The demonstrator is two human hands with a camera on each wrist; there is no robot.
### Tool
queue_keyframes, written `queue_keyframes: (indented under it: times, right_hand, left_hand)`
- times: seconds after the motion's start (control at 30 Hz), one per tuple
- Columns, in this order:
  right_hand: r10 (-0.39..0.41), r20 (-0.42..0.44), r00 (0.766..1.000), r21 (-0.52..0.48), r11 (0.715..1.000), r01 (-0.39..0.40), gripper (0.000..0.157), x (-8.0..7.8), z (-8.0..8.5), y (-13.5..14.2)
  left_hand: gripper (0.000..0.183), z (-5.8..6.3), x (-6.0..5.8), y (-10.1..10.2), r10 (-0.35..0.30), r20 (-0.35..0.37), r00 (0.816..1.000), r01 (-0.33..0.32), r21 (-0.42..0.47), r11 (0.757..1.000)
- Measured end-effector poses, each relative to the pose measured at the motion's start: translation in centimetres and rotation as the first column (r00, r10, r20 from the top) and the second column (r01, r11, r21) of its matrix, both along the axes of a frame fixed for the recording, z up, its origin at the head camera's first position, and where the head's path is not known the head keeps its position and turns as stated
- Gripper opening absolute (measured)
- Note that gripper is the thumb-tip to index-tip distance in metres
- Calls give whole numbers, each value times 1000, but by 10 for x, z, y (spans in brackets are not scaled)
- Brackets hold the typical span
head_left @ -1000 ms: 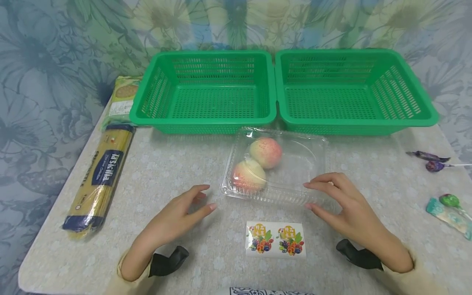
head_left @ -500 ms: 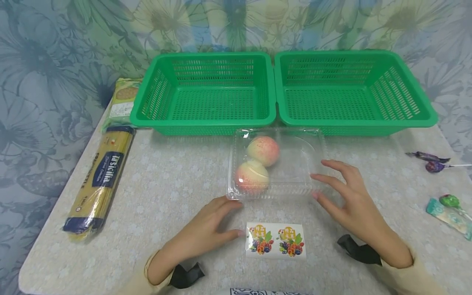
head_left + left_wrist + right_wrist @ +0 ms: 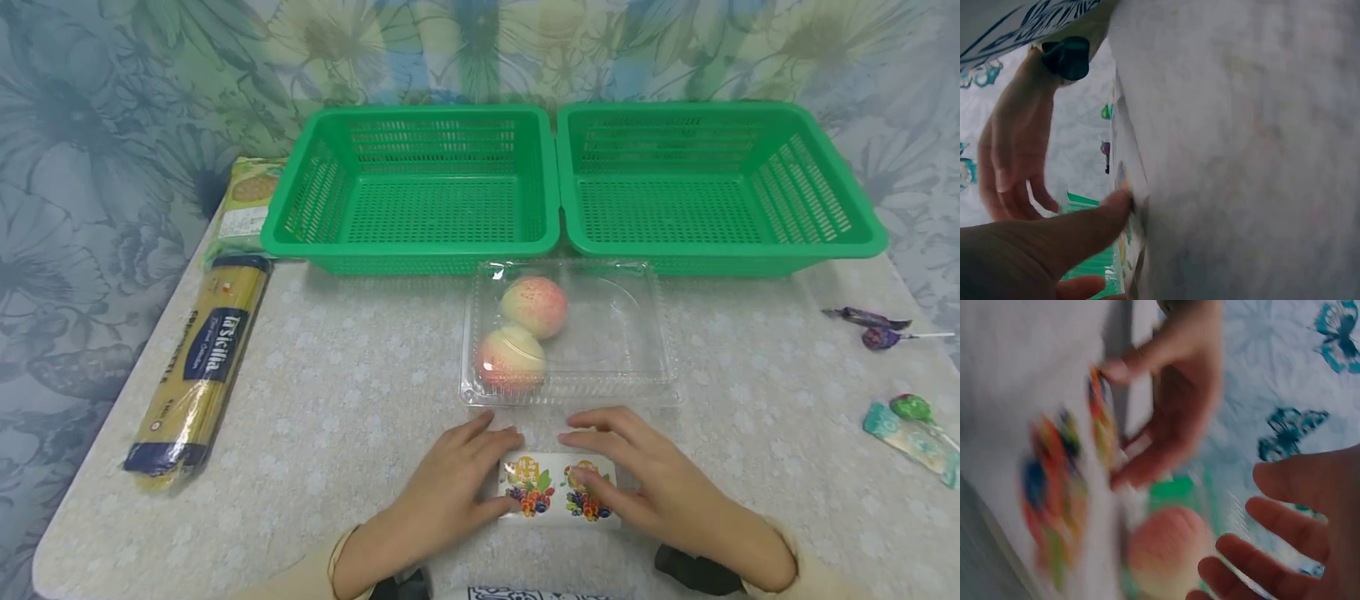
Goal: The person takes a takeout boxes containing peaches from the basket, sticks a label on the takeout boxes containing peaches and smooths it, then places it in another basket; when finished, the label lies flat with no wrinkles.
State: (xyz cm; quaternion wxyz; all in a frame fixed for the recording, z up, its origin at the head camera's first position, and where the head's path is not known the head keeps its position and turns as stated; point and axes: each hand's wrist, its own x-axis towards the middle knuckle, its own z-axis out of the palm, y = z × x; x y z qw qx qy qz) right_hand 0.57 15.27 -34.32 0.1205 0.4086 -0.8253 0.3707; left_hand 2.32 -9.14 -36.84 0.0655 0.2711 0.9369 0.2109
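A white sheet with two fruit-print stickers [image 3: 534, 500] lies flat on the table in front of me. My left hand [image 3: 450, 483] is at its left end, the thumb [image 3: 1107, 215] touching the printed face and the fingers reaching past the far left corner. Over the right end is my right hand [image 3: 652, 479], fingers spread and slightly bent, holding nothing; its thumb overlaps the right sticker in the head view. Just beyond both hands sits a clear plastic clamshell box [image 3: 600, 342], lid down, with two pink-yellow peaches [image 3: 512, 360] in its left half.
Two green baskets [image 3: 412, 248] [image 3: 723, 248] stand side by side at the back. A spaghetti pack [image 3: 198, 367] and another food bag [image 3: 243, 208] lie at left. Lollipops [image 3: 881, 337] [image 3: 911, 408] and wrapped sweets [image 3: 866, 317] [image 3: 911, 442] lie near the right edge.
Both hands have left the clamshell box and come to the sticker sheet, the left moving right, the right moving left and nearer. The box was straightened and shifted slightly.
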Motion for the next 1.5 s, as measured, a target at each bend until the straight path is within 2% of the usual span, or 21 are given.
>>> queue_keyframes:
  times: [0.1, 0.27, 0.4, 0.5, 0.57, 0.63, 0.7, 0.77, 0.83, 0.9, 0.97, 1.07, 1.13, 1.23, 1.33, 1.5]
  right_hand:
    - [21, 72, 997, 69, 997, -26, 36, 6, -15, -10]
    - [-45, 120, 992, 160, 987, 25, 45, 14, -35, -25]
    - [-94, 150, 984, 185, 981, 65, 46, 17, -41, -29]
    - [-102, 192, 976, 152, 986, 73, 47, 16, -41, -29]
    - [-98, 217, 971, 122, 990, 72, 47, 15, -40, -29]
    - [-113, 236, 965, 95, 991, 93, 49, 14, -39, -29]
    - [-134, 228, 964, 67, 990, 122, 51, 13, -38, -28]
    - [-158, 199, 967, 45, 987, 152, 54, 11, -38, -28]
    - [-174, 192, 966, 30, 985, 172, 54, 10, -38, -28]
    - [-180, 184, 966, 13, 983, 180, 52, 9, -38, -27]
    - [-178, 192, 965, -1, 983, 182, 50, 9, -38, -27]
    - [-166, 208, 964, -22, 984, 174, 47, 9, -38, -27]
    - [-157, 220, 963, -33, 985, 169, 45, 9, -39, -26]
    - [-145, 228, 963, -51, 986, 160, 44, 9, -39, -26]
    - [-129, 233, 964, -69, 987, 148, 42, 9, -39, -27]
    - [-81, 294, 952, -90, 990, 112, 35, 8, -40, -26]
  left_hand:
    - [61, -1, 0, 2, -8, -36, 999, 8, 1, 1000]
    - [61, -1, -1, 5, 6, -55, 998, -5, 31, 1000]
    - [62, -1, -1, 7, 29, -45, 999, -25, 88, 996]
    - [64, -1, -1, 9, 45, 12, 999, -46, 144, 989]
    - [64, -1, -1, 10, 59, 87, 994, -75, 195, 978]
    - [64, -2, -1, 11, 60, 182, 981, -110, 279, 954]
    - [63, -4, -2, 11, 45, 291, 956, -158, 376, 913]
    - [58, -6, -4, 11, 12, 400, 917, -218, 474, 853]
    - [52, -8, -6, 10, -32, 500, 865, -283, 539, 793]
    - [46, -9, -8, 9, -75, 586, 807, -346, 571, 744]
    - [41, -8, -9, 9, -112, 645, 756, -389, 581, 714]
    - [37, -6, -10, 8, -153, 695, 703, -430, 586, 686]
    - [36, -5, -10, 7, -168, 712, 682, -445, 586, 677]
    - [34, -4, -11, 7, -185, 728, 661, -454, 584, 673]
    - [33, -4, -11, 6, -196, 735, 649, -452, 580, 678]
    - [31, -5, -12, 6, -218, 735, 642, -437, 585, 683]
